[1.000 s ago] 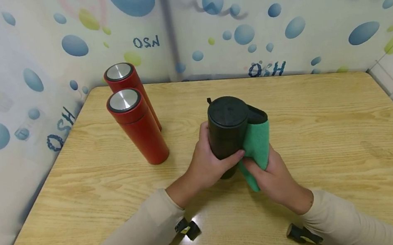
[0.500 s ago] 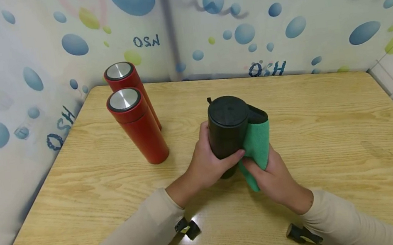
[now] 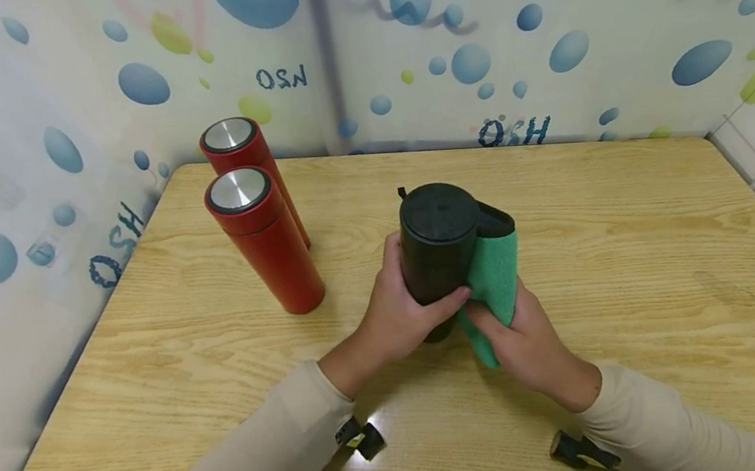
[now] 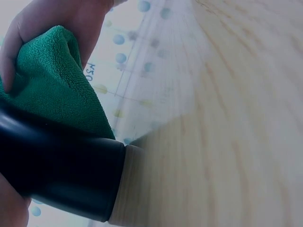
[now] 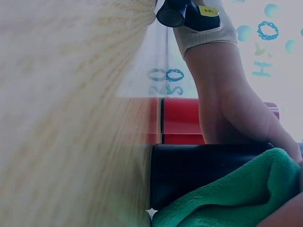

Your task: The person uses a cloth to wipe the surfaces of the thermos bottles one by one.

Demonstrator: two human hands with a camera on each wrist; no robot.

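A black lidded tumbler with a side handle stands near the table's middle, its base right at the wood in both wrist views. My left hand grips its body from the left, thumb across the front. A green cloth lies against the tumbler's right side, below the handle's top. My right hand holds this cloth to it, thumb in front and the other fingers mostly hidden behind. In the left wrist view the folded green cloth covers part of the black tumbler.
Two red thermos flasks with silver lids stand left of the tumbler, the front flask partly covering the rear flask. Patterned walls rise behind and beside the wooden table. A small black camera sits at the left wrist, another camera at the right.
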